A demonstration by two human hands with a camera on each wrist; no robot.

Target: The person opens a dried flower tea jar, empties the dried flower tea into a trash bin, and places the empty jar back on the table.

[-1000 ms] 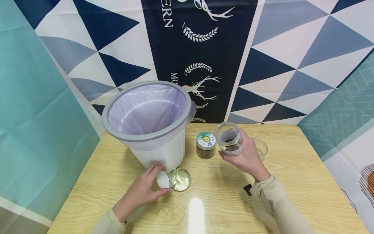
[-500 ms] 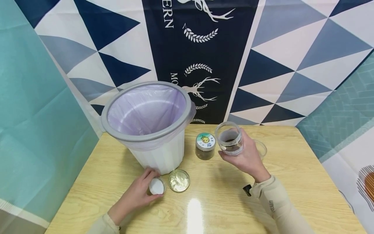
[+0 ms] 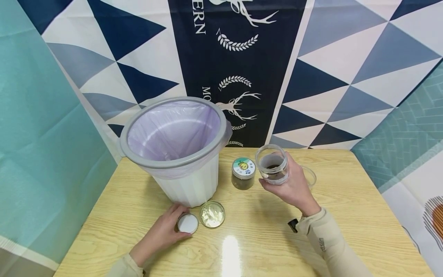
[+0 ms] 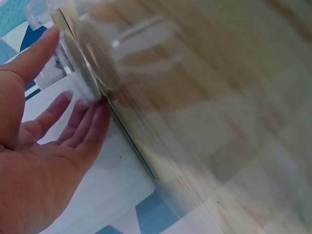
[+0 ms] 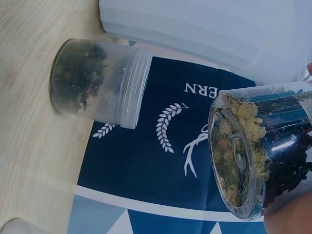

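My left hand pinches a small round lid with a white face and clear rim; it lies flat on the table. In the left wrist view the thumb and fingertips are at opposite ends of this lid. Beside it lies a shiny gold, foil-like disc. Over the table my right hand grips an open clear jar, mouth tilted toward the head camera. Yellow dried flowers and dark leaves fill part of this jar in the right wrist view.
A white bin with a grey rim and purple liner stands at the back left. A capped jar with a printed lid stands between bin and right hand. Behind that hand lies a clear ring-shaped piece. A patterned cloth backs the table.
My left hand has brought the white-faced lid left off the gold disc, from tilted to flat on the table. The right hand and its jar have stayed almost still.
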